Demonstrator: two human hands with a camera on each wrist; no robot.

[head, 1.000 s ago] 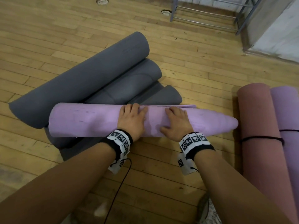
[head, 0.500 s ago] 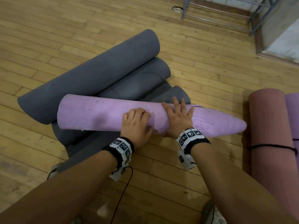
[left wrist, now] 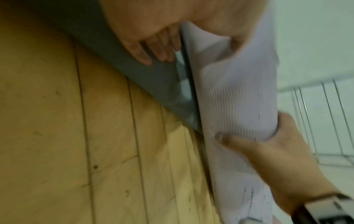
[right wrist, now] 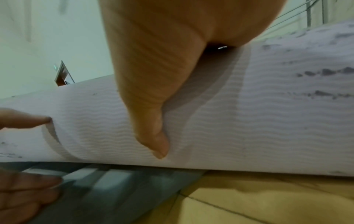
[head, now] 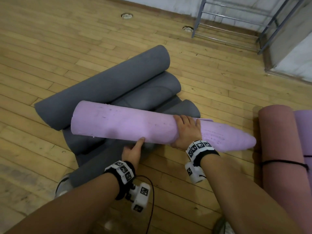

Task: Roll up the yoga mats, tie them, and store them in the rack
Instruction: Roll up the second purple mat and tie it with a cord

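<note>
- Lilac rolled mat (head: 135, 127) lies across the pile of grey mats (head: 108, 88) on the wood floor (head: 50, 48); its right end tapers to a cone (roll is telescoped) and sticks out over bare floor.
- Right hand (head: 187, 130): grip wraps the lilac roll right of its middle, fingers over the top, thumb pressed into the near side. The right wrist view shows the thumb (right wrist: 153, 136) denting the ribbed surface.
- Left hand (head: 131, 152): low at the near underside of the roll, thumb tip touching the mat's lower edge. In the left wrist view the other fingers (left wrist: 153, 51) hang loosely toward the grey mat beneath, holding nothing, so the grip is released, contact only.
- Loose edge of the lilac mat shows as a thin flap just behind the right hand's fingers.
- No tie visible on the lilac roll.
- To the right on the floor: a pink rolled mat (head: 280, 149) with a black cord (head: 283, 162) round it, and a purple rolled mat (head: 305, 132) touching it on its far side (mostly cut off by the frame).
- Metal rack (head: 236, 22) stands against the wall at top right, well apart from the mats.
- Both wrists wear marker bands with camera units.
</note>
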